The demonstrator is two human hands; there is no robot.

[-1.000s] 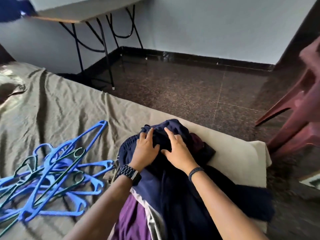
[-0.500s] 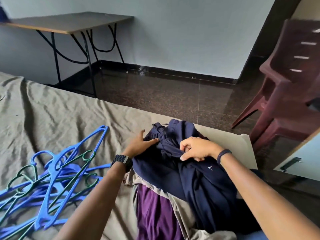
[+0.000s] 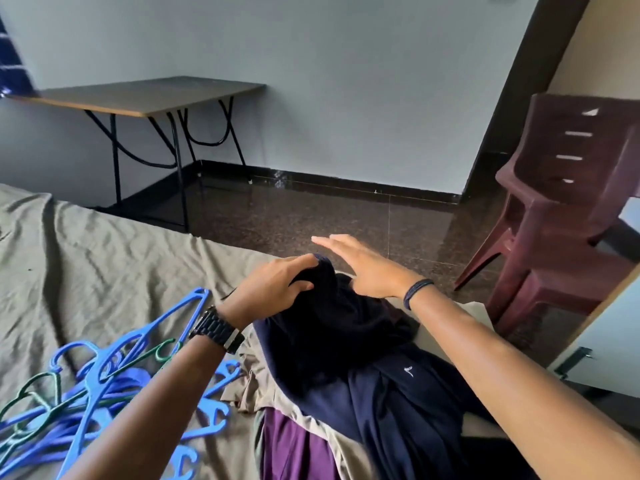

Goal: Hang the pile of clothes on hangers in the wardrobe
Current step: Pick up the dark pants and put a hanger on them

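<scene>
Garment, navy (image 3: 349, 344): topmost of the pile of clothes (image 3: 311, 420) at the near corner of the bed (image 3: 86, 258), its upper end bunched and raised between the two hands. Left hand (image 3: 273, 289): fingers curled over the raised fold, gripping it from the left; black watch on that wrist. Right hand (image 3: 360, 268): just right of the fold, fingers straight and spread, palm down, heel against the cloth, fingertips beyond the fabric and over the floor; dark cord band on the wrist. Purple garment (image 3: 294, 448) and beige garment (image 3: 263, 379): under the navy one, showing at the pile's near and left edges. Hangers (image 3: 104, 386): blue and green plastic, tangled in a heap on the olive sheet, left of the pile, partly under the left forearm. Folding table (image 3: 145, 97): against the far wall. Maroon plastic chairs (image 3: 568, 216): stacked, at right.
</scene>
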